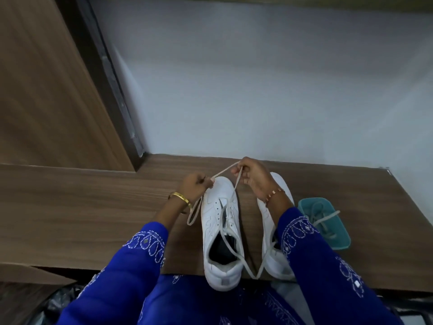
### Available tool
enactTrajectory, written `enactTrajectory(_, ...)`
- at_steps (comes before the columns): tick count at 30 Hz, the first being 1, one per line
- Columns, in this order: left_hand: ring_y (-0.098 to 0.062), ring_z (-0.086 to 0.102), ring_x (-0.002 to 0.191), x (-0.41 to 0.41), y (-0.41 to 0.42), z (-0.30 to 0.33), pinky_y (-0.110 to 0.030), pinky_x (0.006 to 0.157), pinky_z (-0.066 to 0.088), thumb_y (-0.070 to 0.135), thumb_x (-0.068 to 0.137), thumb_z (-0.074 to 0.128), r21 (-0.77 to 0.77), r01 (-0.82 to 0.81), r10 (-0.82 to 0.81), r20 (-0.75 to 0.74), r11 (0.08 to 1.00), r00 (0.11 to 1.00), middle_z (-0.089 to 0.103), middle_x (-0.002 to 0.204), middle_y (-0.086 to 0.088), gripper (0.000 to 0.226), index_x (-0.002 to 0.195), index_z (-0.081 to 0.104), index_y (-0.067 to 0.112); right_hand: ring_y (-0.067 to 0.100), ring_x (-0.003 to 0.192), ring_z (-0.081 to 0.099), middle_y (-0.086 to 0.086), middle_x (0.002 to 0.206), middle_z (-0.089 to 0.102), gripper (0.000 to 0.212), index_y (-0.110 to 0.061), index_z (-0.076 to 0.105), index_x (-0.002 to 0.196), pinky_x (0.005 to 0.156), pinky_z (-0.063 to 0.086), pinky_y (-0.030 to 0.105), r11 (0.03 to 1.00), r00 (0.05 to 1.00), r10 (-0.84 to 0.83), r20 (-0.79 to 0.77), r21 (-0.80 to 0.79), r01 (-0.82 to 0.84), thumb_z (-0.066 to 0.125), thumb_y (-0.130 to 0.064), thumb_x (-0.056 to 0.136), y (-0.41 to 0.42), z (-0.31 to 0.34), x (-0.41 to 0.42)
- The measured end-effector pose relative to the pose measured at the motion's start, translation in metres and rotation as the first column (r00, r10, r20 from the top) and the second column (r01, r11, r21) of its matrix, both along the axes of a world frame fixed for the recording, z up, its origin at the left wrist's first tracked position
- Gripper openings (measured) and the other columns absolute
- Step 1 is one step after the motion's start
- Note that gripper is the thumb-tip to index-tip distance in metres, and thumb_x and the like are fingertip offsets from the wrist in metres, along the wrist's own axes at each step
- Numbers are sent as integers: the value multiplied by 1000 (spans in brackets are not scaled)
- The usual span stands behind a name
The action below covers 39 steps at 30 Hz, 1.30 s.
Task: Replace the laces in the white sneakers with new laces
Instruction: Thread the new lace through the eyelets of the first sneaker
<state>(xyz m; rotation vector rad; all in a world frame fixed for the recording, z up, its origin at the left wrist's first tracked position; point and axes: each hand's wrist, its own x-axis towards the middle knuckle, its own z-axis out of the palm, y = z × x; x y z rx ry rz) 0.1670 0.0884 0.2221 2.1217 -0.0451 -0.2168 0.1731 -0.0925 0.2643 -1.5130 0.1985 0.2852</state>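
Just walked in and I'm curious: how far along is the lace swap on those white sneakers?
Early to midway, it seems. Both hands, left and right, hold a lace stretched above the near sneaker, whose eyelets look mostly empty. The other sneaker has a loose lace hanging. More laces lie in the teal tray. I cannot tell old from new.

Smooth white leather-look sneaker [220, 231] with a soft sheen, flat woven cloth lace [224, 171] between the fingers, matt wood-grain table [82, 207], shiny gold metal bangle [180, 197], blue embroidered cloth sleeve [131, 266], teal plastic tray [344, 240].
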Motion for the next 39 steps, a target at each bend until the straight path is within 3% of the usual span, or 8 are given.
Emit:
enactTrajectory(5,-23,57,69,-18,31,3,-33,72,44,18,93,54,36,-75,78,-65,997,995,59,60,-4,39,54,49,17,10,63,51,2,69,59,19,-13,57,72,61,41,24,987,986,-157,-58,-30,156,51,-12,90,-7,5,-2)
enactTrajectory(8,-15,63,53,-26,39,16,-31,66,52,19,96,48,-274,-210,166,-177,939,970,63,49,0,34,64,54,10,13,62,50,-1,67,52,19,-15,54,70,60,40,23,922,988,-153,-20,-363,135,52,-14,89,-15,-11,-7)
enactTrajectory(10,-14,64,48,-26,36,27,-26,55,56,19,99,42,-473,-308,176,-302,826,937,65,51,-2,29,75,54,7,21,68,56,2,72,51,15,-8,58,75,60,43,25,798,997,-68,26,-599,70,50,-13,88,-13,-22,-11)
enactTrajectory(16,-17,66,51,-24,7,61,-31,52,58,10,100,31,-813,-458,2,-490,361,872,65,55,-6,28,83,53,8,9,61,50,4,86,56,24,-8,61,109,50,41,19,788,914,403,-42,-493,-370,62,-14,86,36,10,-55)
enactTrajectory(20,-18,67,51,-24,-5,70,-33,52,58,9,100,30,-844,-486,-38,-506,228,862,65,54,-7,30,83,54,6,11,60,52,6,75,55,11,-3,63,85,50,43,19,767,882,468,-54,-470,-436,59,-13,89,51,2,-66)
enactTrajectory(27,-13,70,65,-46,0,46,-25,62,54,22,100,29,-725,-317,-42,-429,611,902,73,74,-1,32,94,59,13,12,51,54,9,66,62,15,6,64,89,46,47,14,983,983,98,152,-166,-73,50,-1,92,29,52,-50)
enactTrajectory(34,-15,68,71,-60,-15,45,-29,73,55,17,98,41,-607,-18,-205,-295,794,933,69,72,-2,26,92,65,8,13,56,58,11,69,63,15,6,65,94,53,52,17,999,972,-26,232,-24,32,55,-5,91,13,77,-35)
enactTrajectory(39,-14,66,53,-51,-13,51,-29,59,58,13,100,32,-766,-254,-8,-320,590,947,64,57,-1,28,88,57,7,16,54,55,12,70,62,30,8,63,99,50,49,20,990,998,38,46,-134,-32,63,-20,88,1,49,-50)
